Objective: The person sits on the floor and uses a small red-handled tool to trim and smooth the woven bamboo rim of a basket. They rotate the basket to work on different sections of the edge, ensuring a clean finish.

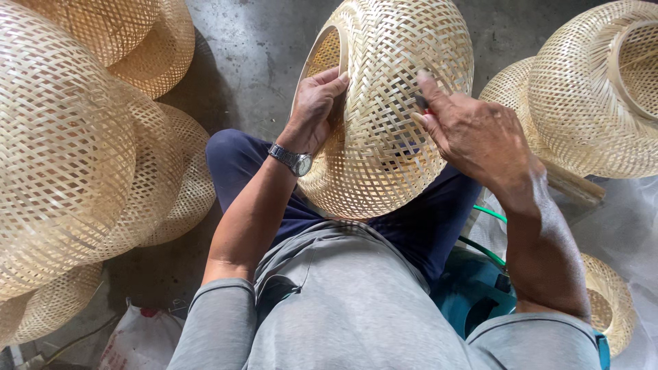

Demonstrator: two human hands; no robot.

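At the far left, a stack of finished woven bamboo shades rests on the concrete floor. The left hand, a wristwatch on its wrist, is clamped on the rim of the bamboo shade lying tilted across the person's lap, fingers curled over the opening. The right hand is closed on a small dark tool, its tip pressed to the shade's weave. The weave looks complete, so the work appears to be at a late trimming or finishing stage. More shades sit at the right.
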